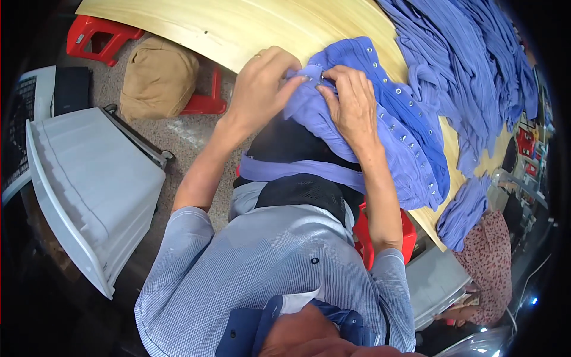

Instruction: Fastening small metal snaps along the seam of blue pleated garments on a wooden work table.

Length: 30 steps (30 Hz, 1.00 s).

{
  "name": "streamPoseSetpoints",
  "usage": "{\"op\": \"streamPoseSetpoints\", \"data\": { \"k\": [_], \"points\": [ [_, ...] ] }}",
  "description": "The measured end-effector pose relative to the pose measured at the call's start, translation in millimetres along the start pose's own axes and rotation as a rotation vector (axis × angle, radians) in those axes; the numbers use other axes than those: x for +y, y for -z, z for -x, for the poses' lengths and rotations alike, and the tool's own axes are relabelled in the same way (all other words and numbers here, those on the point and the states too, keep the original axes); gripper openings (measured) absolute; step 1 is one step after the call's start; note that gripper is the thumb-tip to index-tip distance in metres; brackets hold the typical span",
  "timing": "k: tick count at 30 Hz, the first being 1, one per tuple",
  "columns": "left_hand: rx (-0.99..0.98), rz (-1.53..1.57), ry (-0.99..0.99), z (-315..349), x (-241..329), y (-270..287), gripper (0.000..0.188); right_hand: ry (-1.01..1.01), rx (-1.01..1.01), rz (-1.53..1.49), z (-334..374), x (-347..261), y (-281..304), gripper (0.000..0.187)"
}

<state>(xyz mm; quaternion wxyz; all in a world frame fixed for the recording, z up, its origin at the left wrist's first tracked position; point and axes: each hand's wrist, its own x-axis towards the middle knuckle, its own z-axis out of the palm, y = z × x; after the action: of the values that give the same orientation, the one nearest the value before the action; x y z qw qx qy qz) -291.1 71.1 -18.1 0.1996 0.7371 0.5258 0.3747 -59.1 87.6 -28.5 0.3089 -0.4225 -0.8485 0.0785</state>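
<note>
- Violet-blue garment (395, 134): I have it on my feed, partly lying on the near side of the pale wooden table (250, 30) and partly spilling over that edge toward the wearer. Small round metal fasteners run in rows along its darker and lighter strips.
- Left hand (264, 89): just off the table's near edge, thumb and finger pinching the tip of the cloth.
- Right hand (352, 107): beside the other, over the garment, thumb and fingertips gripping a fold by a small metal piece; I cannot make out its shape from here.
- Violet band (303, 171): on the wearer's side of the table, across the lap.
- Red seat (407, 235): by the wearer's right side, just off the table's near edge.
- Tan cloth-covered cushion (159, 77): on a red stool (205, 98) beside the table's near edge, to the left. I see another red stool (98, 38) farther along it.
- Grey tub (101, 184): off the table's near side, well to the left.
- Heaped violet-blue garments (470, 71): over the table's right part, with a crumpled bundle (464, 211) at its right corner.
- Another person (491, 256): beyond that corner, in a patterned top, bending near a second grey tub (437, 282).
</note>
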Motion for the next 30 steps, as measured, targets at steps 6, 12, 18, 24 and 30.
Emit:
{"op": "streamPoseSetpoints", "data": {
  "k": [6, 12, 18, 24, 30],
  "points": [
    [0.182, 0.210, 0.136, -2, 25, -7, 0.015, -0.011, 0.084, -0.067, 9, -8, 14, 0.040],
    [0.305, -0.060, 0.055, 30, 14, -14, 0.015, 0.102, 0.052, -0.080, -2, -13, 3, 0.026],
    [0.244, 0.134, 0.368, 77, 47, -32, 0.024, 0.079, 0.007, -0.101, -2, -10, -7, 0.030],
    [0.319, 0.368, 0.552, 78, 40, -43, 0.019, 0.110, -0.005, -0.040, -2, -16, -5, 0.027],
    [0.192, 0.378, 0.226, 78, 42, -26, 0.020, 0.146, 0.064, -0.142, -2, -29, -2, 0.031]
  ]
}}
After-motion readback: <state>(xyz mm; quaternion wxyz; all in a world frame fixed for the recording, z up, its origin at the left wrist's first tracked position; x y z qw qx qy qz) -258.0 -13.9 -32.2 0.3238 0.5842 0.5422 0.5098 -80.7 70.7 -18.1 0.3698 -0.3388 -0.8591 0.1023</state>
